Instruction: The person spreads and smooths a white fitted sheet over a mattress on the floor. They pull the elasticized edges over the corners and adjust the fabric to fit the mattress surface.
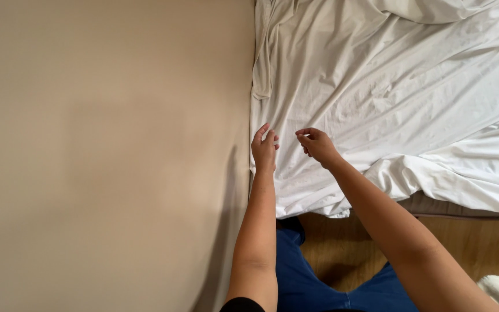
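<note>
White sheet (399, 98) lies under both hands' fingers (264, 138) — rumpled.

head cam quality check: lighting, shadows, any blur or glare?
Head view: soft, even daylight, no glare; white sheet bright but its wrinkles still read. The left hand and forearm cast a faint shadow on the beige wall. Both the left and the right hand are sharp, no motion blur. Arms stretch toward the lower edge, wide-angle.
</note>
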